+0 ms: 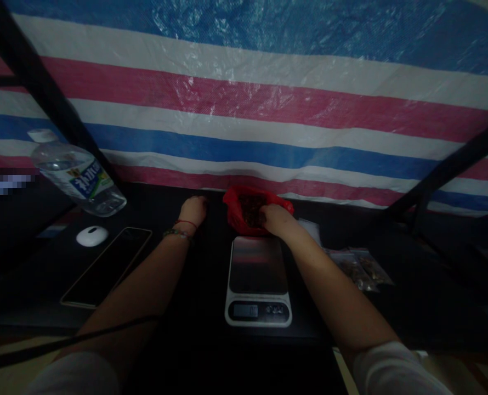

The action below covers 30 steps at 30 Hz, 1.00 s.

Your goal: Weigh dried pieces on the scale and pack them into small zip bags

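My right hand (277, 220) reaches into a red plastic bag (238, 219), over its right rim. The bag holds small dark brown dried pieces (252, 211). The fingers of that hand look bent together among the pieces; their tips are hidden. Left of the bag, apart from it, my left hand (194, 208) rests on the black table with its fingers curled in, and nothing shows in it. A white kitchen scale (258, 269) lies just in front of the bag. Its steel plate is bare and the display seems to read 0.0.
Small clear zip bags (361, 269) with brown pieces lie right of my right forearm, near a whitish flat bag (311, 230). On the left are a phone (108, 269), a white mouse (92, 236) and a clear bottle (77, 173). Striped sheeting (244, 104) hangs behind the table.
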Available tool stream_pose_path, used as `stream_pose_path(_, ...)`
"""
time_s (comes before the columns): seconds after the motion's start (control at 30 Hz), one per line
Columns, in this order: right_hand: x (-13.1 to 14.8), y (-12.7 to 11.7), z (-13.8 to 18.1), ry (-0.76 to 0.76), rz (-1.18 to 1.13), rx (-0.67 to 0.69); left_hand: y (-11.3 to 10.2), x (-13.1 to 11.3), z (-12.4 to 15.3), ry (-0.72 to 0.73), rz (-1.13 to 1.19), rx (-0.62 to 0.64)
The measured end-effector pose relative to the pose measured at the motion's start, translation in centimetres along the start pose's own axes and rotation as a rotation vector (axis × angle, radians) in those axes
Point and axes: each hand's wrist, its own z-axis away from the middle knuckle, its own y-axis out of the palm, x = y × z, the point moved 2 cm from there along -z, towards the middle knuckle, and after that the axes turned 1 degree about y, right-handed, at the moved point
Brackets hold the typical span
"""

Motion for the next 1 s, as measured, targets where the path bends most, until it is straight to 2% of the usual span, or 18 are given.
stream_pose_path(0.07,0.0,0.0,0.0,0.002,-0.006,0.001,-1.5,-1.5,0.8,0.059,0.078,-0.163)
stream_pose_path(0.13,0.0,-0.1,0.0,0.008,-0.009,0.01,-3.2,-4.0,2.0,0.232,0.16,-0.32)
stream_pose_path(0.17,0.0,-0.1,0.0,0.011,-0.007,0.016,-3.9,-5.5,2.8,0.344,0.185,-0.354)
stream_pose_path(0.3,-0.1,-0.1,-0.5,-0.013,-0.008,0.08,-5.4,-11.5,4.8,0.755,0.246,-0.412)
stream_pose_path(0.4,-0.6,0.1,-1.2,-0.049,0.002,0.098,-5.2,-14.5,4.2,0.855,0.229,-0.361)
stream_pose_path(0.5,-1.3,0.3,-1.6,-0.025,0.007,0.08,-4.3,-15.5,2.7,0.834,0.17,-0.172)
stream_pose_path(0.57,-1.6,0.4,-1.4,-0.01,-0.009,0.077,-3.9,-14.8,2.2,0.806,0.164,-0.109)
stream_pose_path(0.6,-1.7,0.4,-1.2,-0.013,-0.02,0.068,-3.9,-14.0,2.2,0.766,0.193,-0.164)
stream_pose_path(0.67,-1.8,0.4,-0.8,-0.042,-0.055,0.033,-3.9,-11.8,2.5,0.653,0.281,-0.365)
stream_pose_path(0.73,-1.7,0.7,-0.3,-0.084,-0.099,0.002,-3.6,-9.2,2.9,0.48,0.351,-0.517)
stream_pose_path(0.8,-1.7,1.1,0.0,-0.13,-0.145,-0.031,-2.8,-6.9,3.1,0.256,0.422,-0.543)
stream_pose_path(0.83,-1.6,1.3,0.1,-0.154,-0.165,-0.059,-2.3,-6.0,3.2,0.158,0.447,-0.491)
stream_pose_path(0.87,-1.5,1.6,0.2,-0.174,-0.182,-0.093,-1.7,-5.5,3.2,0.106,0.472,-0.386)
stream_pose_path(0.93,-1.3,2.0,0.3,-0.197,-0.208,-0.152,-0.7,-5.3,3.3,0.126,0.539,-0.128)
stream_pose_path(1.0,-1.1,2.5,0.3,-0.2,-0.23,-0.171,-0.2,-5.9,3.7,0.223,0.597,0.07)
